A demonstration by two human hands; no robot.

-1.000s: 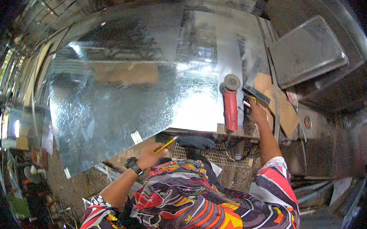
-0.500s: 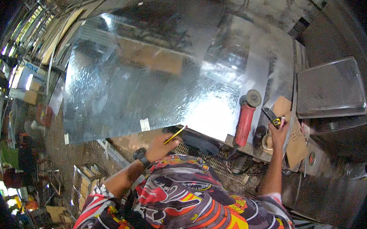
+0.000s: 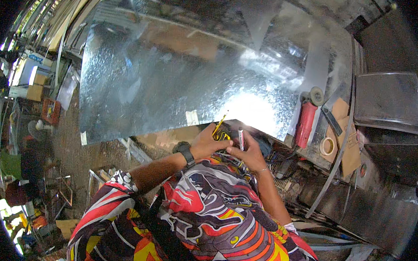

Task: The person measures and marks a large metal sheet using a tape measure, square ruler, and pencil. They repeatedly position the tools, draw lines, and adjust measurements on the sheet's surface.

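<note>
Dull grey worktop (image 3: 341, 84) carries a glossy, mirror-like metal sheet (image 3: 164, 79), white tape tabs (image 3: 191, 117) on its slanting near edge. Beside that edge, the left hand (image 3: 208, 143) has its grip pinching a slim yellow pencil (image 3: 220, 123) and seemingly closed round a black-and-yellow tape measure (image 3: 223, 133); the right hand (image 3: 252, 154) pinches a white-and-red marker (image 3: 241, 139) (thumbs nearly meeting). Tools are ready, yet I can make out no drawn line. Near the worktop's right edge lies a red grinder (image 3: 306, 123).

On my left, I see a mottled brown floor (image 3: 84, 163) and, farther off, thin dark bars (image 3: 29, 12) with white light (image 3: 21, 19) between them.
</note>
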